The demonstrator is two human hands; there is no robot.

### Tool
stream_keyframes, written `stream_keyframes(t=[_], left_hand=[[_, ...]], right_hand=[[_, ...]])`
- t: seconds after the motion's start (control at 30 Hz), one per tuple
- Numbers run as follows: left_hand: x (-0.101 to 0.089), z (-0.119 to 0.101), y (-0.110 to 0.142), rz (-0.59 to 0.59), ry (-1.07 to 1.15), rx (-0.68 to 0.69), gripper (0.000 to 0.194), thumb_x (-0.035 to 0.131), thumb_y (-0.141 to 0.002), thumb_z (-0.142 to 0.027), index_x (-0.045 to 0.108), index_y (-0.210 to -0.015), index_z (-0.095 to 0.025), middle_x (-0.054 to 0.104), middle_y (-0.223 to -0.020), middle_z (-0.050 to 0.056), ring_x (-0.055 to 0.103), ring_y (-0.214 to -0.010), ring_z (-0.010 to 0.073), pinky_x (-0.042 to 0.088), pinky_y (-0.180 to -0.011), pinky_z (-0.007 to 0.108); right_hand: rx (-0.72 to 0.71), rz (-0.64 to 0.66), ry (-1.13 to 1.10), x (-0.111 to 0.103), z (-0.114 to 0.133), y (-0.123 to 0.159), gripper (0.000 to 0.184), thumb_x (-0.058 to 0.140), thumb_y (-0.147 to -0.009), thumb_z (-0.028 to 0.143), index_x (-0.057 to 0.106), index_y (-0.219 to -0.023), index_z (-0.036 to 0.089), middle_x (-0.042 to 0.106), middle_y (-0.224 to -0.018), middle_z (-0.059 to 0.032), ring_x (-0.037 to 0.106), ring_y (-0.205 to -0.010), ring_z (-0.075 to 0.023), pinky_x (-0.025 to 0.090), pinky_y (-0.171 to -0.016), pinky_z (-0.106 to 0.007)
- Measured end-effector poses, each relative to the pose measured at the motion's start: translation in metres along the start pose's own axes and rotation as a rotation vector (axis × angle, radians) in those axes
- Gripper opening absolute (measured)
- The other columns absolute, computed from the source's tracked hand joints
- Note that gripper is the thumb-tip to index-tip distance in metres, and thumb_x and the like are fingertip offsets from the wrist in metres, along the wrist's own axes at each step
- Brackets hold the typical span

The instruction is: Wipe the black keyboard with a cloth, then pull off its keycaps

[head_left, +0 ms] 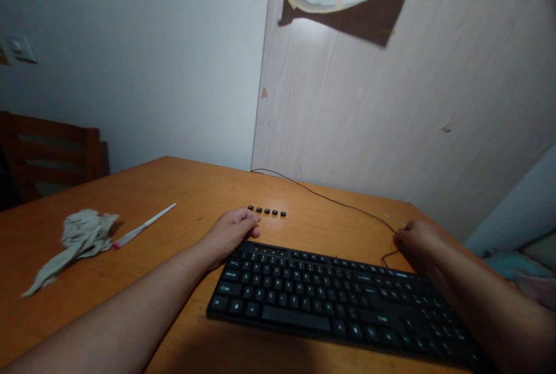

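A black keyboard (pixel 334 304) is lying on the wooden counter (pixel 182 189), its near edge facing the person. The left hand (pixel 237 228) is resting just beyond the keyboard's upper left corner, beside a row of small black keycaps (pixel 267 211); its fingers are curling, and whether that grip is closed on anything cannot be told. The right hand (pixel 414 238) is hovering near the keyboard's far right edge, its fingertips together, clamped on the thin black cable (pixel 321 194). The cable is running across the counter towards the wall. A crumpled pale cloth (pixel 87 232) and a white, pink-ended stick (pixel 147 224) are lying left of the left hand.
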State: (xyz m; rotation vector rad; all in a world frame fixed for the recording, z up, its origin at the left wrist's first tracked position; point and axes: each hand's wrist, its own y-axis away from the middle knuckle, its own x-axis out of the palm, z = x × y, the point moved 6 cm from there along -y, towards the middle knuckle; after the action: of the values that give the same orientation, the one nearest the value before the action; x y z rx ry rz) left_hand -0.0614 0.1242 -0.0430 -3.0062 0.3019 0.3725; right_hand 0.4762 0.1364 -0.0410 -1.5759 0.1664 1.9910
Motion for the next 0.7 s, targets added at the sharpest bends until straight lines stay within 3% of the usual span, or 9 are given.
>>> stream_keyframes(t=[0.2,0.47,0.7], left_hand=[[0.0,-0.002,0.001,0.001,0.007,-0.019,0.031,0.059,-0.081,-0.049,0.06,-0.082,-0.018,0.067,-0.076,0.003,0.044,-0.055,0.0118,0.027,-0.053,0.023],[0.001,0.001,0.001,0.01,0.023,-0.028,0.033,0.059,-0.08,-0.051,0.061,-0.082,-0.018,0.068,-0.076,0.003,0.045,-0.054,0.0118,0.026,-0.052,0.024],[0.0,0.003,-0.002,-0.001,0.048,-0.022,0.033,0.059,-0.08,-0.05,0.06,-0.085,-0.017,0.067,-0.076,0.003,0.047,-0.056,0.0122,0.029,-0.053,0.023]], right_hand=[[-0.053,0.121,0.026,0.004,0.047,0.008,0.019,0.069,-0.064,0.029,0.067,-0.08,0.019,0.064,-0.072,-0.0123,0.062,-0.074,-0.0282,0.039,-0.062,-0.034],[-0.081,0.129,-0.108,0.003,0.106,0.013,0.016,0.063,-0.074,0.034,0.063,-0.075,0.018,0.063,-0.068,-0.0089,0.058,-0.067,-0.0223,0.036,-0.056,-0.029],[-0.072,0.202,-0.459,-0.009,0.144,0.04,0.027,0.038,-0.089,0.029,0.059,-0.081,0.015,0.064,-0.069,-0.0102,0.058,-0.056,-0.016,0.04,-0.049,-0.024]])
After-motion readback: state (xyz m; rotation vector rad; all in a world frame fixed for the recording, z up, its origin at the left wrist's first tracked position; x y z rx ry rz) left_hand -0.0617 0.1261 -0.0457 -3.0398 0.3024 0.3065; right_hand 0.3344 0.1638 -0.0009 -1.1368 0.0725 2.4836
